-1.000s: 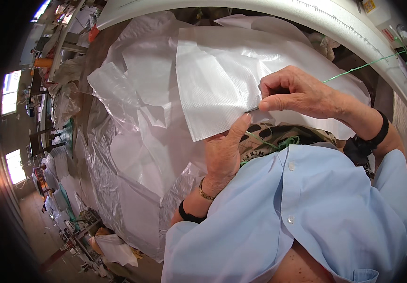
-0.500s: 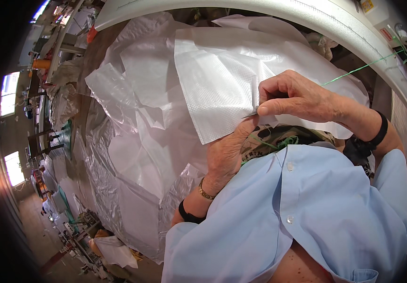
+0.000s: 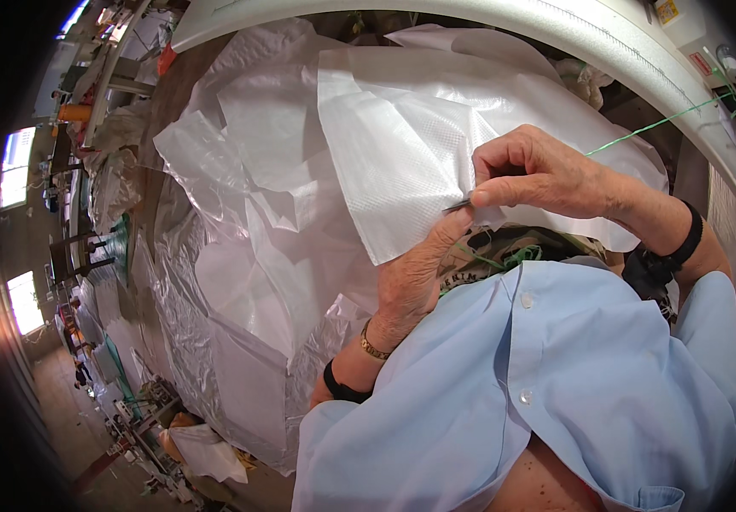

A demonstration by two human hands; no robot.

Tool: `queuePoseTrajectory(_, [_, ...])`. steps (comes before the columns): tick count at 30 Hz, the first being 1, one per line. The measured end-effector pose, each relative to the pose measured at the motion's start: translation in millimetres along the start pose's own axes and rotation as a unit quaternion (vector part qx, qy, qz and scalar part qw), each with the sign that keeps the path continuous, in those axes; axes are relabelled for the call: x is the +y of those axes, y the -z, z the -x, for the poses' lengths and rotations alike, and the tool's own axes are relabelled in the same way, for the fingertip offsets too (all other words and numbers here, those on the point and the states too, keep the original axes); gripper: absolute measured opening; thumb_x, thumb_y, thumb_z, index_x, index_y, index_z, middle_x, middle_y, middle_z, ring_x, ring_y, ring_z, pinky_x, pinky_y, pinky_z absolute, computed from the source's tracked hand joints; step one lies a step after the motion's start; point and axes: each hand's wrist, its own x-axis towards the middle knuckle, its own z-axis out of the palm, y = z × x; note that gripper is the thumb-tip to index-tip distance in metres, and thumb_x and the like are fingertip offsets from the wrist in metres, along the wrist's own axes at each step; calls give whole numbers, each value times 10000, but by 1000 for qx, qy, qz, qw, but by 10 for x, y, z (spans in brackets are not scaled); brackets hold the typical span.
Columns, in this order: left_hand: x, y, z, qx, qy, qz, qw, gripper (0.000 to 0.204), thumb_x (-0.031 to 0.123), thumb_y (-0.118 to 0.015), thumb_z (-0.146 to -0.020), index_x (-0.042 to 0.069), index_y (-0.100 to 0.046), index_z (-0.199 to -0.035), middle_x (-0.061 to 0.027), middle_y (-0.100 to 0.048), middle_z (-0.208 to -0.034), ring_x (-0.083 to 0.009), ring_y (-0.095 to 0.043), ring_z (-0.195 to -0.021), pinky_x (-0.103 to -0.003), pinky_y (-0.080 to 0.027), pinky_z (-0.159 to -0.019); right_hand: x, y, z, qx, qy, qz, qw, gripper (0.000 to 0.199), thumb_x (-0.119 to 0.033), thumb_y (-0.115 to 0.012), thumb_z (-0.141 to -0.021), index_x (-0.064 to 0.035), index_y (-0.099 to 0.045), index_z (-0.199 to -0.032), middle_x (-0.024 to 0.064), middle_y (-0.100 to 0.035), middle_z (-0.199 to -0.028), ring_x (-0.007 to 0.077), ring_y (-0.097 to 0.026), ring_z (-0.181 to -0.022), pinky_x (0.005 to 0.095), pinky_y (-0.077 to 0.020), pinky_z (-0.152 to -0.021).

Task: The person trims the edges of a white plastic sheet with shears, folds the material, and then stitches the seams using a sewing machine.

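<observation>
A sheet of white woven plastic (image 3: 385, 162), like a sack panel, lies across my lap with its near edge gathered up. My left hand (image 3: 415, 277) is closed on that edge from below, its thumb pointing toward my right fingertips. Above it my right hand (image 3: 538, 175) is pinched round a small dark pointed tool (image 3: 457, 206), whose thin tip sticks out to the left against the plastic. The kind of tool is too small to tell. My right fingers also touch the puckered plastic, and most of my left fingers are hidden beneath the sheet.
Crumpled white and clear plastic sheets (image 3: 249, 290) spread over the left side. A curved white beam (image 3: 556, 34) crosses the far side. Taut green thread (image 3: 658, 121) runs to the upper right; more green thread (image 3: 517, 255) lies tangled on my patterned apron (image 3: 479, 260).
My right hand has shifted slightly, and more of the dark tool's tip now shows beyond its fingers. The plastic's held edge has moved a little to the right.
</observation>
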Motion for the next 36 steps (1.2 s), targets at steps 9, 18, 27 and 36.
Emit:
queuePoseTrajectory(9, [-70,102,-2,2,104,21,994,269,-48,-669,-846,1,-631,-1107,-103,-659,-1094,-181,-632,-1033,-316,-528,-925,-74,7,-32,-11,14,90,996,387,-345,-667,-893,3,-612,-731,-1,-463,-585,86,-387,-580,288,-315,-516])
queuePoseTrajectory(18, [-68,107,-45,-19,153,51,987,303,-29,-668,-850,2,-604,-1145,-100,-658,-1085,-178,-635,-1022,-350,-534,-947,-68,20,-43,-18,17,92,995,451,-384,-692,-890,-2,-555,-694,-15,-414,-588,80,-341,-588,277,-290,-518])
queuePoseTrajectory(27, [34,43,11,-4,133,-45,990,315,-8,-640,-884,-42,-572,-1190,-128,-648,-1099,-203,-652,-976,-364,-556,-899,-39,50,-62,1,6,107,994,448,-366,-668,-912,-3,-529,-691,-18,-381,-590,84,-318,-591,283,-273,-522])
queuePoseTrajectory(36, [100,124,31,27,-73,-122,989,203,89,-683,-899,-41,-675,-1055,-58,-695,-954,-84,-623,-806,-221,-495,-739,-7,34,-86,1,-8,89,996,429,-354,-687,-903,-15,-529,-694,-37,-392,-600,65,-322,-604,267,-275,-531])
